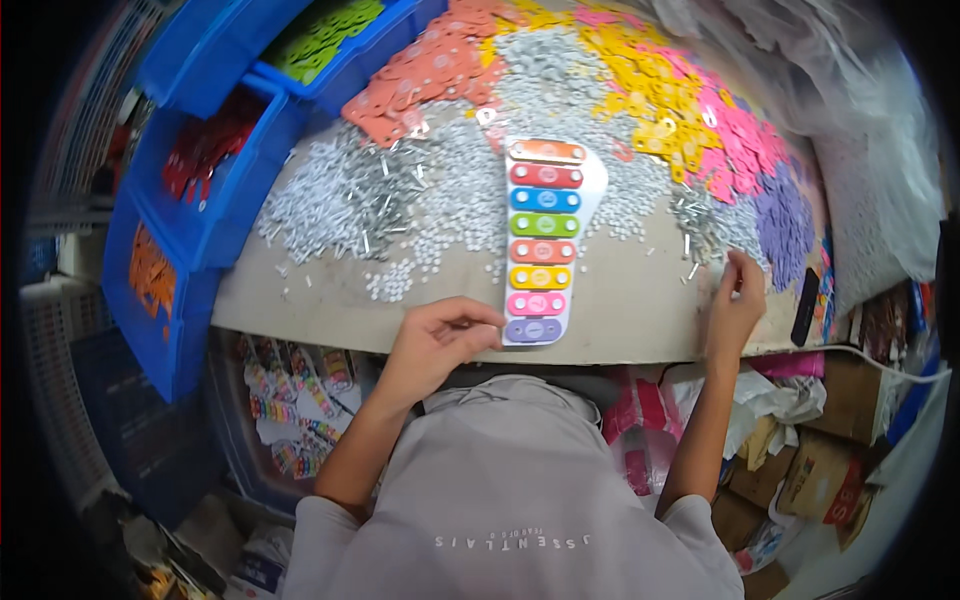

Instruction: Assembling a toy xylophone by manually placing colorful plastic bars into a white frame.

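Left hand (440,340), head view: at the lower left corner of a white xylophone board (545,240). Thumb and index finger lie close to each other at the board's edge; cannot tell whether they pinch it.

Right hand (737,312), same view: well apart from the board, raised near the right end of the worktable (630,325), fingertips drawn together just beside a small heap of metal pins (698,215). Cannot tell whether anything sits between the fingertips.

Board position: on the table, in front of the person, long side running away from the body, near end close to the table's front edge. Eight bars, far to near: orange, red, blue, green, coral, yellow, pink, purple. White round caps show on the far seven; on the purple bar (534,331) the end spots look small and dark.

Surroundings: small white pieces (455,185) spread left of the board and beyond it, silver pins (350,200) farther left. Along the far side, loose coral bars (420,85) and yellow bars (655,95); toward the right, pink bars (740,150) and purple bars (785,225). Blue bins (240,190) at left hold green, red and orange pieces.
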{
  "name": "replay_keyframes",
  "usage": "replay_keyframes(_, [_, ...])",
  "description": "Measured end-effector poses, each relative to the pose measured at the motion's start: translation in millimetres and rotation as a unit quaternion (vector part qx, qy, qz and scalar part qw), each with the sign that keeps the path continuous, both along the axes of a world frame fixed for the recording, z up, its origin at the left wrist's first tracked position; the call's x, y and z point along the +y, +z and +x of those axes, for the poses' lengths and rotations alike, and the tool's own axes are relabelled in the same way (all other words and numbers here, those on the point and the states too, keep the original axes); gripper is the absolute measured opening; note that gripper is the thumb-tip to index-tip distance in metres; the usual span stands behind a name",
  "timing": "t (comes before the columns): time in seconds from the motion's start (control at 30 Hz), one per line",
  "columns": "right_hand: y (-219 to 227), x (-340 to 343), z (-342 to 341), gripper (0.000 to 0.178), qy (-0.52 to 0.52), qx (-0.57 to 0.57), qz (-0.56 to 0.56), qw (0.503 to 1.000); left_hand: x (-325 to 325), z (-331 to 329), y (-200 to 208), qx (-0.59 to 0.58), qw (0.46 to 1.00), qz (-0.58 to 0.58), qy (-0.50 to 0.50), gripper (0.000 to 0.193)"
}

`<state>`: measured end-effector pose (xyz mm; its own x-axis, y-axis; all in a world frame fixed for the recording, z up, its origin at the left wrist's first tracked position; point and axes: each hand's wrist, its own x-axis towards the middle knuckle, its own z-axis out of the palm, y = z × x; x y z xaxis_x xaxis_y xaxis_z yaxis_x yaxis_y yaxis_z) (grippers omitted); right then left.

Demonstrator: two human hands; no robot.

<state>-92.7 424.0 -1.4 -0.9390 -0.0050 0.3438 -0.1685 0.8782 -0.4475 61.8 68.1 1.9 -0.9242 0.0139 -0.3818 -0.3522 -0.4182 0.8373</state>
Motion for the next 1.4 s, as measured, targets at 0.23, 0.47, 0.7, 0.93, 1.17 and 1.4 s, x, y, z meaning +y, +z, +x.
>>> replay_keyframes(0.23, [23.6,-109.4,79.0,0.017,0.250,0.009,-0.137,0.958,17.2,4.4,-14.8,-0.005,1.000,0.024,-0.007,0.013])
replay_keyframes(0.47, [8.2,-135.5,98.4,0.025,0.305,-0.015,-0.157,0.939,19.7,4.5,-13.6,-0.006,1.000,0.009,-0.002,0.012])
replay_keyframes(0.7, [-1.1,-140.6,100.9,0.026,0.319,0.024,-0.118,0.940,21.2,2.2,-19.1,-0.001,1.000,-0.012,0.004,0.014])
replay_keyframes(0.93, [3.2,-136.9,107.7,0.021,0.138,-0.325,-0.351,0.867,20.0,-6.6,-10.4,-0.006,0.965,-0.242,-0.099,0.065])
replay_keyframes(1.17, [0.4,-127.0,84.4,0.016,0.172,-0.500,-0.371,0.763,27.9,-8.9,-12.8,0.008,0.985,-0.140,-0.101,0.064])
replay_keyframes(1.4, [3.2,-137.3,84.7,0.018,0.204,-0.480,-0.345,0.781,42.2,-1.1,-39.8,0.063,0.970,-0.233,-0.032,0.060])
